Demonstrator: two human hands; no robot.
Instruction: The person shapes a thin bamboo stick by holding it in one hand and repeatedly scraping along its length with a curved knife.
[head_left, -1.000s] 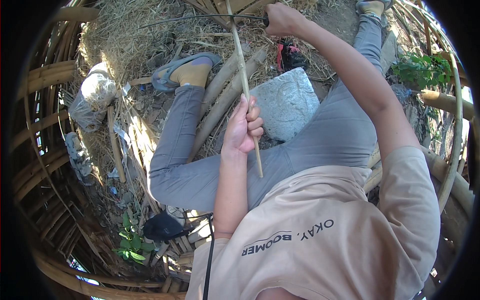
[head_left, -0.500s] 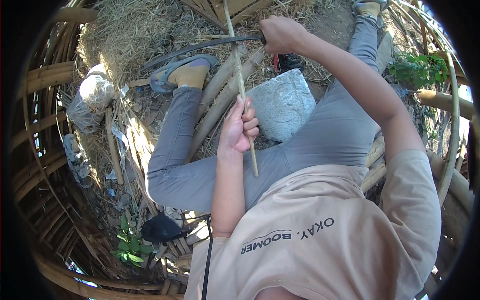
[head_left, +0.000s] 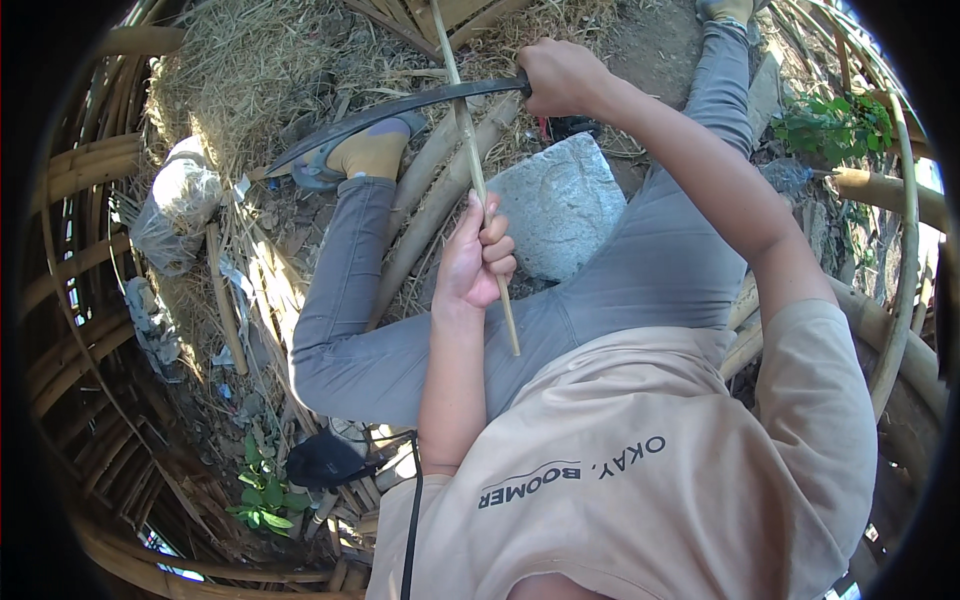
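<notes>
My left hand (head_left: 480,250) is wrapped round a thin bamboo strip (head_left: 467,135), which slants from my lap up to the top of the view. A long curved machete (head_left: 400,106) is in my right hand (head_left: 562,78), fingers closed on its handle. The blade points left and crosses the strip well above my left hand, seeming to touch it. Its tip reaches over my sandalled foot (head_left: 372,150). Between my legs lies a pale grey stone block (head_left: 553,205), just right of the strip.
Thick bamboo poles (head_left: 440,205) lie under the strip, beside my bent leg. Dry straw (head_left: 255,75) covers the ground ahead. A clear plastic bag (head_left: 180,205) sits at the left, and a black cap-like thing (head_left: 328,458) at lower left. Curved bamboo fencing (head_left: 75,270) surrounds me.
The machete blade has turned, showing more of its flat side, and sits slightly lower across the strip. The strip's far end has shifted a little left. Both hands keep their hold.
</notes>
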